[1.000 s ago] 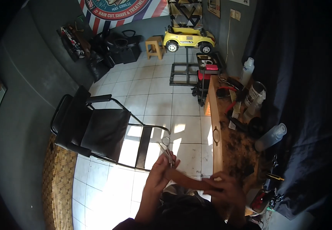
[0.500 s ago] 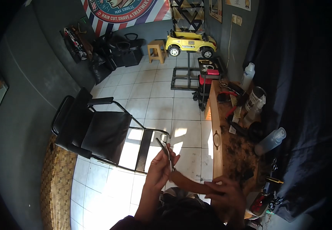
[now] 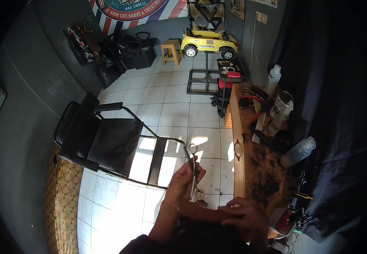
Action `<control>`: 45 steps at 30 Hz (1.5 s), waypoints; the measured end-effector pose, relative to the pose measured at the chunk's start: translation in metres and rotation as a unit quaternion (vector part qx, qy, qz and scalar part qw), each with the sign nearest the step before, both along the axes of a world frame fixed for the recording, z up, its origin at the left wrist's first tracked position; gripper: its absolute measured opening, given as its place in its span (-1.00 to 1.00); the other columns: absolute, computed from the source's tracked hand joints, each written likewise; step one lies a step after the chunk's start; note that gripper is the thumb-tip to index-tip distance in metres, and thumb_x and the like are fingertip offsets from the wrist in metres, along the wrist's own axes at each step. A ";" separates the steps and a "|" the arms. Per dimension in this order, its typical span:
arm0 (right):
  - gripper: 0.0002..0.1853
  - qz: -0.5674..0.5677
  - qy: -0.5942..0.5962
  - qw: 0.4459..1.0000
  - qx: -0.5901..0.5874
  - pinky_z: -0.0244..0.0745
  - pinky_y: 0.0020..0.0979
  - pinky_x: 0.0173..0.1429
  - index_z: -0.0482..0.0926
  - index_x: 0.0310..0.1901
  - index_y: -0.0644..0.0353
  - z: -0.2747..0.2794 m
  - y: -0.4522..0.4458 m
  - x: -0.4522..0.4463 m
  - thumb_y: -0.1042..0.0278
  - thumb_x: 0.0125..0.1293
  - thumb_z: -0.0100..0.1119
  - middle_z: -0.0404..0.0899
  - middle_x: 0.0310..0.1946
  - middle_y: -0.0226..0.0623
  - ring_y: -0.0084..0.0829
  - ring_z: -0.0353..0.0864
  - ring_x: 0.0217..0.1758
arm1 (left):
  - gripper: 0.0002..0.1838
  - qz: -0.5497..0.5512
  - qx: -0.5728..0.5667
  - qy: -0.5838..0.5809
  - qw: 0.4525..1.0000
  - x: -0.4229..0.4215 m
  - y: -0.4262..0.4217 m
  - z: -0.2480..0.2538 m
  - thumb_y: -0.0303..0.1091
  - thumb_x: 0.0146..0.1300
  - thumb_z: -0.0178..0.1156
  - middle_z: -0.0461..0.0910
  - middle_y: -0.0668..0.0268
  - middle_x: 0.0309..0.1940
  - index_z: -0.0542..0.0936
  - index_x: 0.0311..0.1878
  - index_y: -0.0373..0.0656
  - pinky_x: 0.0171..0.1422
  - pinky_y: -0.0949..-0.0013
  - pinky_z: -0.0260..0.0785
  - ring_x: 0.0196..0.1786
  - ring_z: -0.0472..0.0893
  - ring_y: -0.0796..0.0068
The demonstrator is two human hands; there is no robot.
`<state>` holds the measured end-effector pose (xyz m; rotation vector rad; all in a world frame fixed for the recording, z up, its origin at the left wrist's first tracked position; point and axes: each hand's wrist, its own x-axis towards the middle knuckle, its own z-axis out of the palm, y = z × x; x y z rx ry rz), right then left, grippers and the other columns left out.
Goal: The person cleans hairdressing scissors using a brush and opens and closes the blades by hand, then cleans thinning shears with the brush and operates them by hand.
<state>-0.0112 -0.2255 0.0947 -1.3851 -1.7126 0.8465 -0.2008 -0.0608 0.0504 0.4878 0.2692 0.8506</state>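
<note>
My left hand is closed round a pair of metal scissors, with one finger ring above the fingers and another ring below. A thin dark piece with a toothed-looking edge, perhaps a comb, also shows at the fingers. My right hand has its fingers on the right end of a smooth, brown, curved strip, whose material I cannot tell. The strip's left end reaches close to my left wrist, below the scissors.
On my right, a wooden counter strewn with dark hair clippings holds a spray bottle, a clear bottle and tools. A black barber chair stands at left. Farther off are a trolley and a yellow toy car.
The scissors have turned in my left hand, so a finger ring now points up. The brown strip has shifted slightly down and left with my right hand. The view has tilted slightly.
</note>
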 end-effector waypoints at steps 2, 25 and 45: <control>-0.50 0.052 -0.015 0.999 -0.005 0.54 -0.45 -0.15 0.64 0.05 -0.02 0.005 -0.004 0.002 0.25 0.00 0.48 0.57 -0.20 -0.36 -0.43 0.64 -0.23 | -0.47 0.003 -0.029 0.014 0.999 -0.004 -0.001 0.012 -0.42 0.29 0.19 0.48 0.27 -0.03 0.31 0.30 -0.28 0.36 0.33 0.36 0.06 0.54 0.47; -0.52 -0.249 -0.074 0.964 0.050 0.54 -0.37 -0.22 0.66 -0.01 0.08 0.026 0.016 -0.012 0.33 -0.06 0.49 0.53 -0.20 -0.27 -0.34 0.62 -0.30 | -0.41 -0.131 -0.082 0.054 0.987 0.018 -0.040 0.029 0.00 0.48 -0.23 0.18 0.23 0.39 0.04 0.47 -0.04 0.45 0.06 0.17 0.42 0.22 0.21; -0.42 -0.388 -0.060 0.915 0.090 0.48 -0.45 0.00 0.65 0.03 0.12 0.016 0.009 0.032 0.46 -0.17 0.51 0.58 -0.16 -0.31 -0.43 0.59 -0.10 | -0.55 -0.238 -0.013 0.168 0.956 0.013 -0.042 0.017 -0.38 0.42 0.05 0.49 0.47 -0.09 0.33 0.34 -0.23 -0.03 0.61 0.36 -0.14 0.45 0.71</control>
